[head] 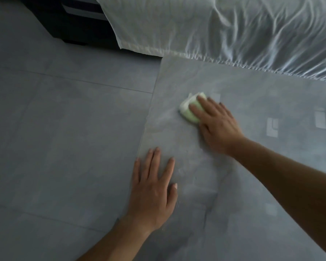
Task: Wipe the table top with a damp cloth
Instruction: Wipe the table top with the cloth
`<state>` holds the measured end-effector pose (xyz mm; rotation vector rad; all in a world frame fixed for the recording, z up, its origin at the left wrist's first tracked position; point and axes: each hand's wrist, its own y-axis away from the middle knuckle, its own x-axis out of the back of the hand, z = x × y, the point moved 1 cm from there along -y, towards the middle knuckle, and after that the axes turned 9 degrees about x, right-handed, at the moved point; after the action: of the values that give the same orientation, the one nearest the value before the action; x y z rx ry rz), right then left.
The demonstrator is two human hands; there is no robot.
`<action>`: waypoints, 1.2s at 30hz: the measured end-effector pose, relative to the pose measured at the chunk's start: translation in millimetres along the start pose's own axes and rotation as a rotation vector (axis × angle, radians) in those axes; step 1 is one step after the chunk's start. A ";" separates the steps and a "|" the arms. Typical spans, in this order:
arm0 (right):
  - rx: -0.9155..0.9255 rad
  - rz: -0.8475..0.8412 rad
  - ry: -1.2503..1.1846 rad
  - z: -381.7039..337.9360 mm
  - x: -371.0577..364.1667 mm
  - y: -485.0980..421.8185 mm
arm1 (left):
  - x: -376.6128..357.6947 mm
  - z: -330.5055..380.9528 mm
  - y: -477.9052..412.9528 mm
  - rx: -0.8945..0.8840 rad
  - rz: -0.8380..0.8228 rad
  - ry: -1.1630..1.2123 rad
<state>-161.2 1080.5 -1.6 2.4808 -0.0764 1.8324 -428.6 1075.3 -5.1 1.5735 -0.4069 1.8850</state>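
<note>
Right hand [217, 127], fingers straight, presses a pale-green cloth [186, 109], seemingly folded, onto the grey table top [252, 95] near its far left corner. Left hand [154, 187] rests flat and empty at the table's left edge.

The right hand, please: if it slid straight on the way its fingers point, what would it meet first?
Only bare table top to its far corner, then probably the white sheet; depth is unclear.
</note>
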 end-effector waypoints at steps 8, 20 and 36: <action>0.114 -0.032 0.036 -47.0 -20.1 76.6 | -1.6 1.3 -0.4 -0.005 -0.022 -0.053; 0.037 -0.008 0.016 -85.2 -32.4 78.1 | 2.1 -9.6 36.0 -0.048 -0.003 0.023; 0.171 -0.123 -0.057 -103.7 -31.5 50.3 | -1.4 -21.4 64.2 -0.047 -0.037 0.154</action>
<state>-273.0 1038.3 -0.5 2.5831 0.2355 1.7894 -486.2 1040.0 -1.1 1.3851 -0.3493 1.9378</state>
